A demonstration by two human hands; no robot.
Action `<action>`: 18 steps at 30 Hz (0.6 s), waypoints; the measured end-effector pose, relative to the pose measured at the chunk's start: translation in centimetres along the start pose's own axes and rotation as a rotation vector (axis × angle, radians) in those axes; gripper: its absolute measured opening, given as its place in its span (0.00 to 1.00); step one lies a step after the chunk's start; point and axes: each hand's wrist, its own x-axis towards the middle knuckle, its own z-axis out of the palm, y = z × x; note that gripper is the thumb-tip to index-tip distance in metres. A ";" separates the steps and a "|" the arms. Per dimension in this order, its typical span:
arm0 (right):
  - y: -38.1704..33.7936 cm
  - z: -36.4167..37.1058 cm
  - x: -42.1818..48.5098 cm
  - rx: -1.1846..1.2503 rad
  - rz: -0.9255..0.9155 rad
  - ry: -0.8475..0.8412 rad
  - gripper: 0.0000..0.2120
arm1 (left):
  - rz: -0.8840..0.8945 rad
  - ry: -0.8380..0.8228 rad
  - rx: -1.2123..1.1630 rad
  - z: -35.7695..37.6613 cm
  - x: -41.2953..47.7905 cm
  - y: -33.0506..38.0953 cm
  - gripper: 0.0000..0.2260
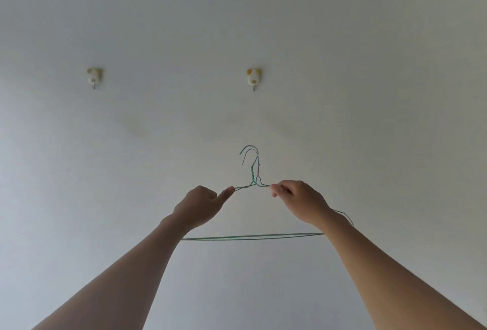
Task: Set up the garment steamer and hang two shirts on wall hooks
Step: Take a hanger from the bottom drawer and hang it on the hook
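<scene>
Holding up a pair of green wire hangers [252, 175] (two hook tops showing, slightly splayed) before a white wall [369, 53]. Pinching the left shoulder wire, just beside the twisted necks, with the left grip [203, 205]; clasping the right shoulder wire with the right grip [300, 203], fingers curled. Poised well below two animal-shaped hooks, nearly straight under the right wall hook [254, 79], with the left wall hook [95, 78] off to the side.

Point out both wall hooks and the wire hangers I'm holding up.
left wall hook [95, 77]: head view, on its white body.
right wall hook [254, 78]: head view, on its white body.
wire hangers [253, 174]: head view, on the green twisted neck.
</scene>
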 end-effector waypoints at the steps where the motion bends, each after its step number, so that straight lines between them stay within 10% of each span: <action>1: 0.4 -0.5 2.2 -0.008 -0.005 0.023 0.17 | 0.030 0.035 0.004 0.1 2.2 0.5 0.33; 18: 1.5 -4.1 26.6 -0.020 -0.078 0.312 0.18 | 0.255 0.316 0.132 -4.1 27.9 5.7 0.33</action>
